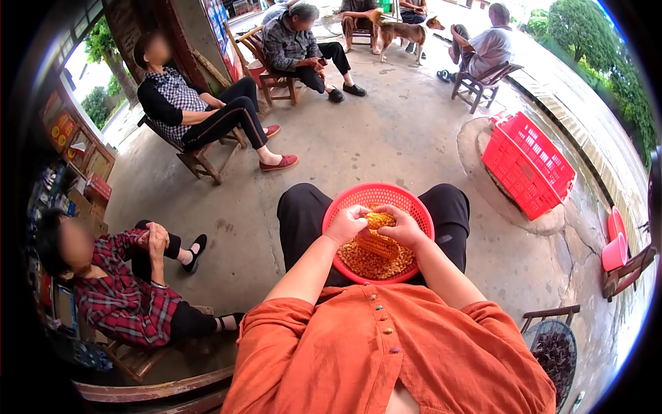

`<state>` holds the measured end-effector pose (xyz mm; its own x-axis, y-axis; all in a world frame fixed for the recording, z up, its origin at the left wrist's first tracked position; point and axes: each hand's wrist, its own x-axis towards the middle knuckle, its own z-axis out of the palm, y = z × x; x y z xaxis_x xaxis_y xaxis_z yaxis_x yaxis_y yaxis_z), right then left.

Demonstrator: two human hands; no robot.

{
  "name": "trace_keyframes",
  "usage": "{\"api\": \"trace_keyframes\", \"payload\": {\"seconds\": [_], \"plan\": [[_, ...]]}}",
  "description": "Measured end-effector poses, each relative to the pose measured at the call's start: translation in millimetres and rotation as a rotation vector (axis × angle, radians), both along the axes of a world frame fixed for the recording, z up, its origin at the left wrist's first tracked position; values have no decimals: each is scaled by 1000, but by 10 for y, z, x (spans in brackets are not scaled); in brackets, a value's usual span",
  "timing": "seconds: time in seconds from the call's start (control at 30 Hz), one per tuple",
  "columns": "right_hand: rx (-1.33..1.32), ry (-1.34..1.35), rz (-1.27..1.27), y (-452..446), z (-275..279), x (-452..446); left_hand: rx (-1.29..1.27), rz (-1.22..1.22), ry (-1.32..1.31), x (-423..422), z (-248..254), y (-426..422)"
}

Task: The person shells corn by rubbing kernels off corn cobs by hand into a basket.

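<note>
A red plastic basket (412, 200) with a perforated rim rests on my lap between my knees. Loose yellow-orange kernels (358, 261) cover its bottom, and a corn cob (378, 244) lies on them beneath my hands. Over the basket, my left hand (347, 224) has its fingers closed on the near end of another corn cob (379, 220). From the other side, my right hand (403, 226) curls its fingers round the same cob.
Several people sit on chairs to the left and ahead, and a brown and white dog (403, 33) stands among them. On the right are a red crate (527, 165), a pink basin (614, 252) and a round tray (554, 355) of dark material.
</note>
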<state>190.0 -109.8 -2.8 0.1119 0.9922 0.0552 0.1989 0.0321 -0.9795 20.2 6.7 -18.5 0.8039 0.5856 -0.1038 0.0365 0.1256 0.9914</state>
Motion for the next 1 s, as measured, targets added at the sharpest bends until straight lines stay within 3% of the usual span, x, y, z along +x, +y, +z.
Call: {"api": "trace_keyframes", "payload": {"seconds": [0.07,0.13,0.43,1.0], "plan": [[-6,-6,-8,-9,35,-4,-12,2,-1,-6,19,7],[-109,283,29,-10,73,-1,-10,6,0,-26,67,23],[-112,286,18,21,-22,51,-143,-7,-29,-40,123,-4],[-82,182,22,-8,24,25,-141,-46,-48,-35,97,11]]}}
